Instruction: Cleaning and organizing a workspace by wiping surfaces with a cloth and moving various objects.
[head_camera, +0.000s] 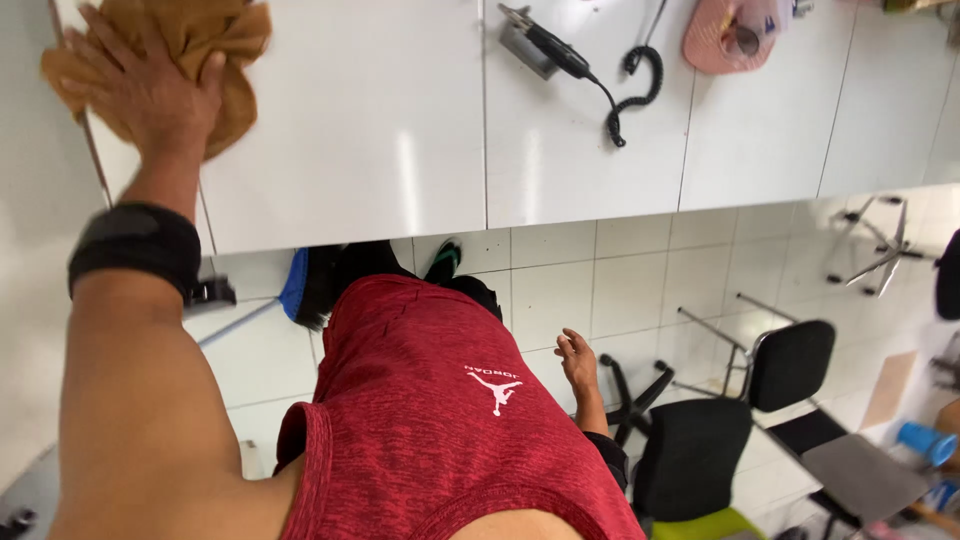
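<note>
Step in hand: wiping the white table top (400, 110) with a brown cloth (225, 75), by the look of it.
Where the cloth is: upper left of the frame, near the table's left edge, bunched up under the hand.
Left hand (145, 85): flat on the cloth, fingers spread wide, pressing down.
Left arm: stretched out straight, from the lower left up to the upper left, with a black wrist band (135, 245).
Right hand (577, 358): lower middle of the frame, hanging by the side, loose, fingers a little curled, holding nothing.
How to do it well: best to keep the palm flat, press evenly, and smooth the cloth out so more of it rubs the table.
Watch out for: the black tool with a curly cord (600, 75) at the top middle; better to wipe around it.
Nearby: red shirt (430, 400), black chairs (730, 420) at the lower right, blue broom (295, 290) under the table.
</note>
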